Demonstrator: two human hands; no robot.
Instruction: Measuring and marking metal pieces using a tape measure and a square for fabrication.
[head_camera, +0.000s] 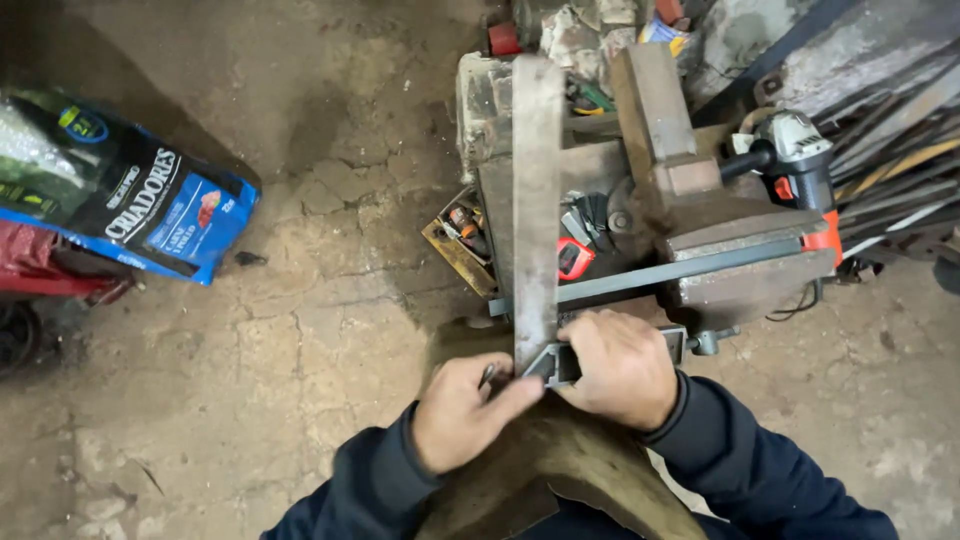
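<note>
My right hand (620, 368) presses the metal square (560, 362) flat against the bar (536, 200); left hand (462, 410) fingers pinch a thin scriber to mark.

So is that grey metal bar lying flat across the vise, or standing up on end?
Lying flat. The grey metal bar runs roughly level across the vise, one end near the angle grinder, the other passing behind the wide steel strip.

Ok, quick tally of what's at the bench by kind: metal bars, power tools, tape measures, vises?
Metal bars: 2, the flat steel bar under both hands and the long grey bar lying crosswise
Angle grinders: 1
Tape measures: 1, red
Bench vises: 1
Total: 5
</note>
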